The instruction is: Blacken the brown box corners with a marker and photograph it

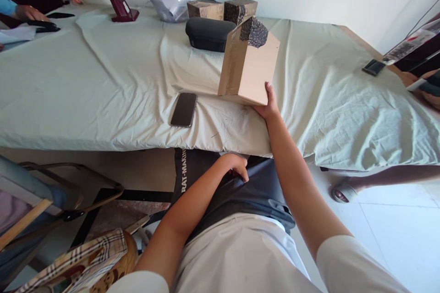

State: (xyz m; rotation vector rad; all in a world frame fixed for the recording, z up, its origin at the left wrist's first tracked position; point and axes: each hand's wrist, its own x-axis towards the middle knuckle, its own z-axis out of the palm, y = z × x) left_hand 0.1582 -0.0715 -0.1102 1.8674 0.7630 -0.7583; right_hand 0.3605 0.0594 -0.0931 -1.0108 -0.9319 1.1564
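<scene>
My right hand (267,102) grips the near lower corner of a tall cardboard box (247,66) that stands upright on the sheet-covered table (103,91), thumb on its front face. A patch of crumpled black tape (254,32) sits at the box's top. My left hand (235,166) rests on my lap below the table edge, fingers curled loosely on the dark shorts, holding nothing I can see. A black phone (184,109) lies flat on the sheet just left of the box.
Behind the box lie a black case (208,34), two small brown boxes (222,8) and a plastic bag (168,2). A fan base (122,11) stands at the back left. Another person's hand (29,12) rests far left; another phone (374,67) lies far right. A chair (30,201) sits lower left.
</scene>
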